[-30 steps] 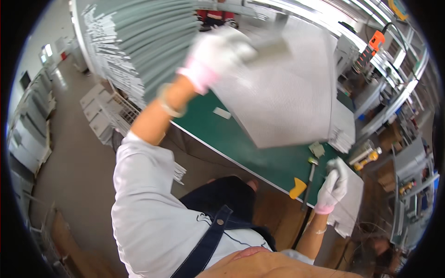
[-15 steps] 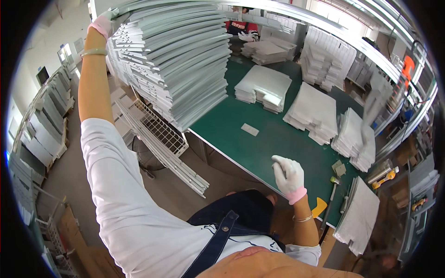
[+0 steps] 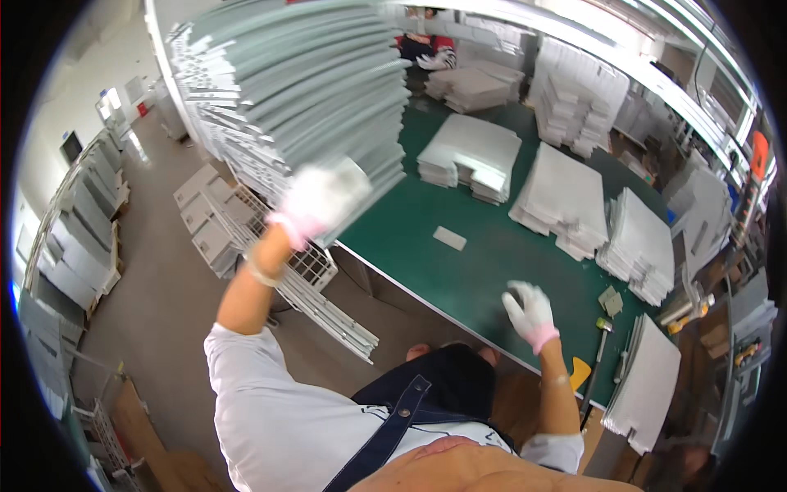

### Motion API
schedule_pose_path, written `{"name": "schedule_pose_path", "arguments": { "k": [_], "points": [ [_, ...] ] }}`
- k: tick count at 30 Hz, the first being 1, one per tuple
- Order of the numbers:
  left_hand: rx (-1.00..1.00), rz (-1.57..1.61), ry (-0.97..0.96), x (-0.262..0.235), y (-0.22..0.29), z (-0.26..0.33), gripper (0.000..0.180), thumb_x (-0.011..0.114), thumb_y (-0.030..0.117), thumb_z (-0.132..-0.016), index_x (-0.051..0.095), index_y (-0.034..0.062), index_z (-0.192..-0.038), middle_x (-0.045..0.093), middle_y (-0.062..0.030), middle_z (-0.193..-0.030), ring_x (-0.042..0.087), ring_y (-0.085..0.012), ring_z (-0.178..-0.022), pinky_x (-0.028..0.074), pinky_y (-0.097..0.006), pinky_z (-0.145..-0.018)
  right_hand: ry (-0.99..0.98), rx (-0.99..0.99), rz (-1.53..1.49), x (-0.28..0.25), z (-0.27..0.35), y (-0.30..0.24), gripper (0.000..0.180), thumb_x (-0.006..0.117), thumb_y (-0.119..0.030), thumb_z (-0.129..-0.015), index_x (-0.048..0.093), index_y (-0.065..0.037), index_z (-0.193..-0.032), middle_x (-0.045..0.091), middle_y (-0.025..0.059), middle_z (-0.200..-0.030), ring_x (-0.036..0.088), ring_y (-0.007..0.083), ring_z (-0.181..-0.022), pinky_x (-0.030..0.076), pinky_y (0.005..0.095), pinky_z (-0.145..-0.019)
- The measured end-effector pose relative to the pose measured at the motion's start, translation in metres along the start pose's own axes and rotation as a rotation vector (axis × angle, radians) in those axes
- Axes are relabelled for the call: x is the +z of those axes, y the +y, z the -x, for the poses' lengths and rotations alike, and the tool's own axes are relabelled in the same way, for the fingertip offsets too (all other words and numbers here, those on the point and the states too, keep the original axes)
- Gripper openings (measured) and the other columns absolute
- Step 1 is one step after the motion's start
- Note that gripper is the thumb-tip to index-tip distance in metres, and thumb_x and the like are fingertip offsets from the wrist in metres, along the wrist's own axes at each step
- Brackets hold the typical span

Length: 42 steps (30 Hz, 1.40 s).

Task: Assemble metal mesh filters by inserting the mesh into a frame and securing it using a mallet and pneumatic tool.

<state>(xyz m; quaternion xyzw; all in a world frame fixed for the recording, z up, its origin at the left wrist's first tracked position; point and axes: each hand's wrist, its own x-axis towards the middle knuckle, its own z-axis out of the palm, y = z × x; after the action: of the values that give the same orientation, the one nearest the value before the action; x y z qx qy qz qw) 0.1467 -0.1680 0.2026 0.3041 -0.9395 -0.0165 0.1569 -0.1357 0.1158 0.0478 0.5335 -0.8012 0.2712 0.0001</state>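
My left hand (image 3: 321, 199), in a white glove with a pink cuff, is raised and blurred against the lower edge of a tall stack of grey flat sheets (image 3: 303, 90) at the table's left end. Whether it grips a sheet cannot be told. My right hand (image 3: 529, 310), gloved the same way, hovers with fingers spread over the green table (image 3: 459, 279) near its front edge and holds nothing. A small grey card (image 3: 449, 238) lies on the table between the two hands.
Several stacks of white flat sheets (image 3: 566, 197) cover the far and right part of the table. A mallet (image 3: 597, 353) and a yellow piece (image 3: 580, 373) lie at the front right. White wire racks (image 3: 316, 287) lean below the tall stack. Grey shelving (image 3: 74, 230) lines the left aisle.
My left hand has come down from the top of the tall stack to its lower edge. My right hand has shifted a little over the table, fingers still spread.
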Motion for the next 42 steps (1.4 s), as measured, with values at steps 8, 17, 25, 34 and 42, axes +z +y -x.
{"name": "schedule_pose_path", "arguments": {
  "k": [8, 17, 25, 34, 42],
  "points": [
    [-0.244, 0.448, 0.101, 0.189, -0.024, -0.135, 0.049, 0.058, 0.022, -0.080, 0.047, 0.0057, -0.125, 0.055, -0.0138, -0.123, 0.052, -0.0308, -0.113, 0.040, -0.038, -0.097, 0.158, -0.068, 0.296, 0.016, -0.162, 0.010, 0.053, 0.054, -0.046, -0.082, 0.053, -0.010, -0.121, 0.055, 0.0114, -0.121, 0.050, 0.0315, -0.110, 0.040, 0.0416, -0.093],
    [-0.330, 0.289, 0.068, 0.234, -0.022, -0.247, 0.041, 0.042, 0.012, -0.083, 0.053, 0.0136, -0.122, 0.054, -0.0122, -0.125, 0.051, -0.0317, -0.114, 0.040, -0.039, -0.097, 0.024, 0.073, 0.448, 0.062, -0.273, 0.022, 0.052, 0.057, -0.050, -0.079, 0.056, -0.014, -0.117, 0.057, 0.0069, -0.118, 0.051, 0.0271, -0.108, 0.043, 0.0395, -0.083],
    [-0.379, 0.420, 0.037, 0.239, -0.049, -0.300, 0.040, 0.047, 0.016, -0.083, 0.055, 0.0146, -0.122, 0.056, -0.0134, -0.123, 0.052, -0.0320, -0.115, 0.040, -0.036, -0.098, -0.003, 0.090, 0.320, 0.079, -0.306, 0.047, 0.038, 0.055, -0.041, -0.084, 0.058, -0.012, -0.109, 0.064, 0.0118, -0.099, 0.062, 0.0302, -0.090, 0.044, 0.0407, -0.080],
    [-0.072, 0.349, -0.260, 0.245, -0.071, -0.331, 0.053, 0.046, 0.038, -0.090, 0.050, -0.0013, -0.125, 0.050, -0.0175, -0.130, 0.046, -0.0335, -0.121, 0.036, -0.038, -0.101, -0.002, 0.041, 0.254, 0.072, -0.306, 0.045, 0.047, 0.064, -0.045, -0.075, 0.063, -0.015, -0.110, 0.065, 0.0131, -0.098, 0.059, 0.0331, -0.094, 0.048, 0.0415, -0.081],
    [-0.394, 0.505, -0.322, 0.239, -0.029, -0.323, 0.052, 0.050, 0.037, -0.089, 0.050, -0.0012, -0.125, 0.049, -0.0175, -0.130, 0.046, -0.0324, -0.121, 0.035, -0.036, -0.101, 0.104, 0.078, 0.260, 0.083, -0.288, 0.053, 0.048, 0.063, -0.043, -0.077, 0.058, -0.014, -0.116, 0.065, 0.0128, -0.100, 0.059, 0.0330, -0.092, 0.047, 0.0443, -0.079]
  ]
}}
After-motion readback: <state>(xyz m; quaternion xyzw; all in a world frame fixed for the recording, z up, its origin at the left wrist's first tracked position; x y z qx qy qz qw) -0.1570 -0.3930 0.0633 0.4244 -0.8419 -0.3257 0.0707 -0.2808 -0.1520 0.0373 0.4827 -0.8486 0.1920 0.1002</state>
